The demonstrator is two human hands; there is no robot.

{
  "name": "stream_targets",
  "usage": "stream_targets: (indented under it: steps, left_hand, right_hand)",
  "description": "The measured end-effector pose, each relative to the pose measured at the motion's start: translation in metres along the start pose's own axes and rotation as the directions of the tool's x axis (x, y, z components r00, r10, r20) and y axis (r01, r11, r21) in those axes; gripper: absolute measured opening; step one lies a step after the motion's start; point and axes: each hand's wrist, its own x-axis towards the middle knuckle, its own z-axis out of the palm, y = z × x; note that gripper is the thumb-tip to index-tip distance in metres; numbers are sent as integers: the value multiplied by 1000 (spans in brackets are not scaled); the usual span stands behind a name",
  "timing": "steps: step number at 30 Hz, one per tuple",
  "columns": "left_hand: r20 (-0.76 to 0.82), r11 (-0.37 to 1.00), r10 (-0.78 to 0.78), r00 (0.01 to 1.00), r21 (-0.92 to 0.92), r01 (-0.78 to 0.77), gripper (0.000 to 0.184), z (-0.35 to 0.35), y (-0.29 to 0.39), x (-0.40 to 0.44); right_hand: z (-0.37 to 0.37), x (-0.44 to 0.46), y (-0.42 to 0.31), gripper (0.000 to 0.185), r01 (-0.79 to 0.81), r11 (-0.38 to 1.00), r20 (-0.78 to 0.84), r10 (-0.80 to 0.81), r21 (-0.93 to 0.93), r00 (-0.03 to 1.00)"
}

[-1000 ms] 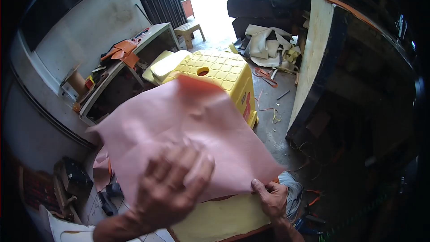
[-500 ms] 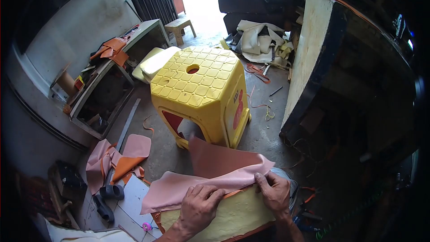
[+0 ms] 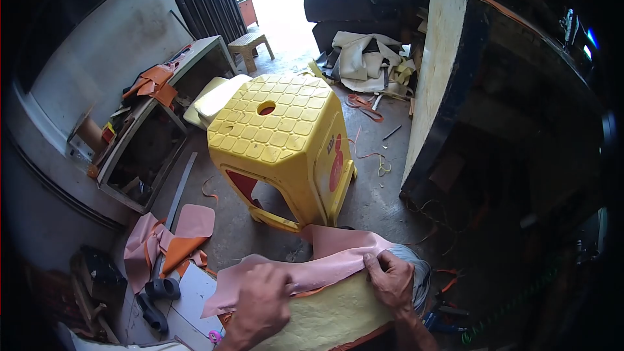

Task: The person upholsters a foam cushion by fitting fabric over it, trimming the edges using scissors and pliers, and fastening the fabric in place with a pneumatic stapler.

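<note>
The right hand (image 3: 392,279) kept a narrow grip: its thumb and fingers pinched the edge of the pink sheet (image 3: 335,269). The left hand (image 3: 260,302), at the same sheet to the left of this grip, was blurred, so whether its own grip held anything could not be told. The sheet lay along the far edge of a cream pad (image 3: 331,312), which was between the hands. Just beside the right grip, on its outer side, was a grey coil (image 3: 421,276). Beyond both grips, a yellow stool (image 3: 286,125) stood upright on the grey floor (image 3: 377,201). Farther, to their left, a surface (image 3: 209,44) along the wall carried orange pieces (image 3: 155,82). Far beyond the right grip lay pale scraps (image 3: 357,62).
</note>
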Motion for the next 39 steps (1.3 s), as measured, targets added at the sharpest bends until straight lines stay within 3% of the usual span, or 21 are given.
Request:
stream_targets:
  steps: [2,4,6,8,12,14,15,16,17,18,19,22,24,25,26,29,32,34,35,37,39]
  left_hand:
    - [-17,967,-179,984,-186,173,11,-27,-16,-14]
    - [-168,956,-281,945,38,291,18,-48,-28,-24]
    - [-221,930,-332,917,87,358,20,-46,-29,-31]
    - [-312,976,-167,936,85,202,10,-24,-26,-38]
    - [-123,993,31,992,113,-17,21,4,-23,-37]
    - [-73,998,-9,997,60,13,23,14,-35,-37]
    - [-17,999,-42,999,16,42,26,17,-39,-37]
    - [-15,999,-39,999,15,39,26,19,-40,-39]
    - [-19,997,-78,997,-30,77,25,21,-40,-40]
    - [-21,991,-115,993,-74,114,25,23,-40,-40]
    - [-17,991,-111,994,-75,109,25,24,-39,-41]
    - [-63,994,-94,994,-66,90,21,19,-25,-48]
    - [121,894,-440,890,-35,447,18,10,-8,-64]
    - [172,883,-436,883,-107,457,33,12,-17,-81]
    - [2,952,-306,952,-16,306,19,4,-3,-85]
    - [-7,925,-379,925,14,379,23,0,-5,-93]
    - [4,912,-395,919,-123,392,23,-3,-22,-93]
    - [100,847,-349,932,-391,359,26,10,-40,-100]
    - [146,759,-339,929,-542,362,29,21,-50,-107]
    - [190,766,-330,925,-519,380,30,11,-45,-97]
    - [223,773,-335,915,-490,402,32,8,-46,-98]
  right_hand:
    - [-2,2,5,30,-54,998,27,53,22,998]
    - [-2,3,2,30,-47,998,8,47,40,999]
    - [-1,8,-2,31,-30,998,-2,30,58,1000]
    - [-2,15,-3,33,-67,996,-17,69,63,997]
    - [-5,25,-11,38,-137,991,-74,136,-6,988]
    - [-9,30,1,41,-217,976,-48,217,12,975]
    - [-7,34,13,42,7,981,-141,-35,-192,989]
    - [-6,35,21,42,202,893,-179,-293,-401,939]
    - [-8,35,25,42,198,894,-183,-290,-403,939]
    - [-11,36,18,40,-34,988,-58,26,-153,998]
    - [-13,38,12,37,-310,948,143,299,65,944]
    - [-8,43,7,35,-196,968,224,158,156,962]
    - [1,51,7,33,-206,940,299,122,271,947]
    - [15,50,13,31,-167,932,279,75,321,957]
    - [31,49,17,28,-129,920,259,31,369,965]
    - [48,41,-13,22,86,949,197,-150,302,969]
    - [49,31,-18,21,127,942,74,-157,312,985]
    - [45,31,-9,23,153,960,68,-173,234,983]
    - [43,29,-8,23,89,974,80,-108,209,991]
    - [36,26,-15,26,-53,987,153,30,154,988]
    - [36,23,-15,27,-64,996,152,53,67,987]
